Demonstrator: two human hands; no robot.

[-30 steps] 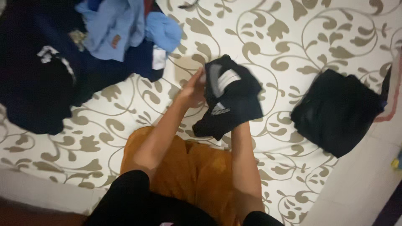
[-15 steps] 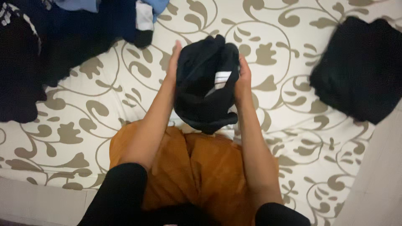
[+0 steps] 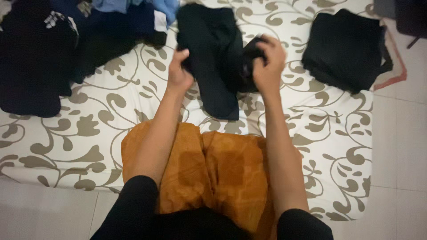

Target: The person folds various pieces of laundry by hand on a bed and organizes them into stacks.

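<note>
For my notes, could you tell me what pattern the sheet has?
In the head view, the sheet is white with taupe swirling vines and leaves.

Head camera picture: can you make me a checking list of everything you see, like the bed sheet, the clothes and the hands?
Surface: white sheet with beige swirls, spread over a pale tiled floor.
Job's things: black garment, partly opened out and hanging down onto the sheet.
Clutter: pile of dark and blue clothes at upper left; folded black stack at upper right.
Grippers: left hand and right hand each grip an edge of the black garment.
Cables: nothing seen.
Surroundings: the person's orange trousers at the sheet's near edge; a dark object at the top right corner, too cut off to tell.
</note>
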